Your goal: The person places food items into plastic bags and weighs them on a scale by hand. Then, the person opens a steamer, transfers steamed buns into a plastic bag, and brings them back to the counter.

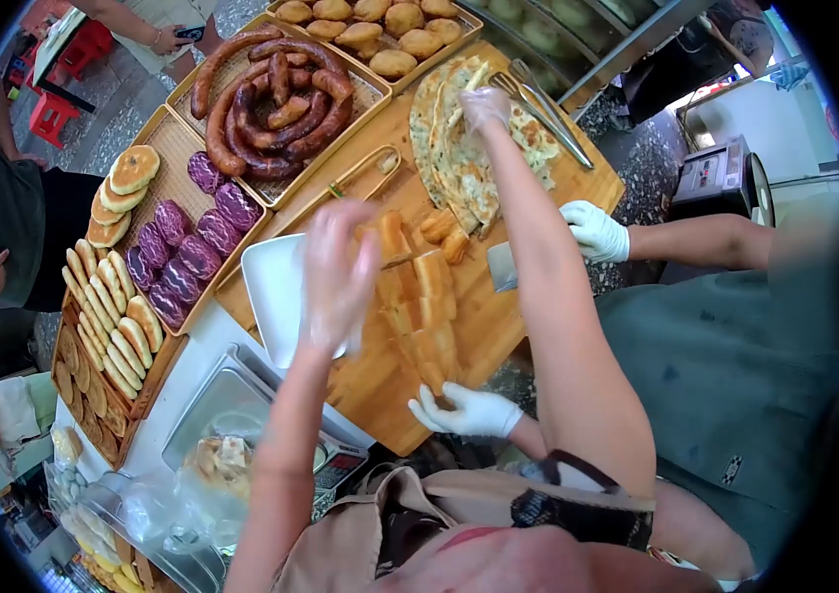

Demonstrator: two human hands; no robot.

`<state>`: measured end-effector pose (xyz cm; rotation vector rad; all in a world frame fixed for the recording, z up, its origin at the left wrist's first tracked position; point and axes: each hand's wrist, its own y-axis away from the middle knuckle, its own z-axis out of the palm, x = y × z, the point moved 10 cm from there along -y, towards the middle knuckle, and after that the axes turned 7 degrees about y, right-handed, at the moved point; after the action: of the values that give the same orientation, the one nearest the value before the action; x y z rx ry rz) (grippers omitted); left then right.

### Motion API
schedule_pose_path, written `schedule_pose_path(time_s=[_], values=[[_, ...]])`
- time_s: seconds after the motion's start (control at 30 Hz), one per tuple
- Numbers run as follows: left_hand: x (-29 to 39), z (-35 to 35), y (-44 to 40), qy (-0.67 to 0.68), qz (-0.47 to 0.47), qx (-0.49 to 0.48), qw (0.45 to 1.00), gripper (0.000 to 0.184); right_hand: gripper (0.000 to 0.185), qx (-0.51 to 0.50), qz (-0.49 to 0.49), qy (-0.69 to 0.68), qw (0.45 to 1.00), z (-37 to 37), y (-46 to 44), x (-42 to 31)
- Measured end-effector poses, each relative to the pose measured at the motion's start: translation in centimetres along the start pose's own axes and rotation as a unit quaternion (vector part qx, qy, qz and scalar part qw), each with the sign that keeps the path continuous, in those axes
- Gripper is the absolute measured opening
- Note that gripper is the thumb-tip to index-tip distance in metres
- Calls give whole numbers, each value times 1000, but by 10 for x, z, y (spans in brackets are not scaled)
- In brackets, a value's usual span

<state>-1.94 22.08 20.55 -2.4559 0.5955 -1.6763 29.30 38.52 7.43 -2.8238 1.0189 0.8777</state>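
My left hand (340, 272), smeared by motion, is raised over the right side of a white rectangular tray (271, 287); whether it holds anything is unclear. Reaching far across the wooden board (360, 390), my right hand (487, 107) wears a clear plastic glove. Its fingers are closed at the folded flatbread (439, 148), beside metal tongs (563, 128). Cut golden fried pieces (431, 296) lie mid-board. A co-worker's white-gloved hand (474, 410) touches their near end; the other gloved hand (597, 232) is beside a metal blade (503, 267).
Coiled sausages (286, 114), purple cakes (197, 255), round flatbreads (133, 170) and fried buns (395, 63) fill trays beyond the board. Left of me are a metal container (217, 395) and plastic bags (172, 509). The co-worker is close at right; other people stand across and at left.
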Motion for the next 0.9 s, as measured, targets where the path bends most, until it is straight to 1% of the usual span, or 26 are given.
schedule_pose_path(time_s=[0.07,0.1,0.13,0.17,0.2,0.23,0.27,0.33,0.37,0.4,0.43,0.47,0.5,0.53,0.57,0.6,0.63,0.67,0.7,0.73,0.77,0.83,0.87,0.9], values=[[-36,50,-55,71,-95,-66,991,34,23,51,-26,-84,995,-14,20,9],[-67,92,-84,129,-171,-125,969,56,22,76,-41,-125,988,-21,29,14],[-77,117,-110,99,-163,-112,975,66,22,103,-56,-166,979,-29,38,19],[-82,142,-134,69,-154,-100,981,77,22,107,-57,-164,979,-29,46,24],[-90,171,-153,13,-161,-149,976,87,18,127,-85,-164,974,-30,57,23],[-87,196,-169,1,-163,-186,969,92,14,147,-114,-163,969,-31,69,23],[-96,217,-179,53,-203,-191,959,82,16,170,-160,-171,957,-41,81,15],[-101,227,-188,15,-178,-173,968,60,20,167,-220,-205,939,-34,82,20],[-101,231,-185,19,-203,-209,956,36,20,167,-219,-204,939,-40,78,27],[-105,233,-182,17,-204,-210,956,36,33,83,-221,-184,954,-35,70,32],[-108,233,-182,56,-178,-181,966,31,48,-2,-222,-166,961,-28,69,26],[-106,227,-184,95,-151,-151,972,26,48,-3,-222,-170,960,-35,69,18],[-103,228,-185,77,-119,-165,976,25,58,115,-289,-71,948,-61,80,0],[-99,226,-184,76,-119,-164,976,25,74,120,-320,-4,940,-58,79,-9],[-96,224,-182,47,-121,-165,978,25,89,127,-350,61,926,-55,80,-18],[-93,221,-182,19,-122,-164,979,25,89,129,-352,61,925,-49,70,-18],[-100,220,-180,25,-145,-145,979,26,86,159,-354,85,918,-42,62,-15],[-96,215,-177,25,-147,-142,979,26,83,187,-354,109,910,-41,60,-16],[-87,211,-175,11,-119,-140,983,25,66,186,-314,74,928,-40,51,-8],[-81,211,-171,-4,-92,-141,986,23,66,185,-313,73,929,-38,49,-7],[-90,214,-169,-3,-93,-143,985,23,60,176,-306,73,933,-36,44,-3],[-89,217,-168,64,-32,-164,984,20,47,164,-299,74,937,-34,41,4],[-89,216,-166,65,-32,-164,984,20,47,164,-299,75,937,-33,38,6],[-95,218,-159,129,-70,-175,974,18,44,152,-314,144,926,-25,35,4]])
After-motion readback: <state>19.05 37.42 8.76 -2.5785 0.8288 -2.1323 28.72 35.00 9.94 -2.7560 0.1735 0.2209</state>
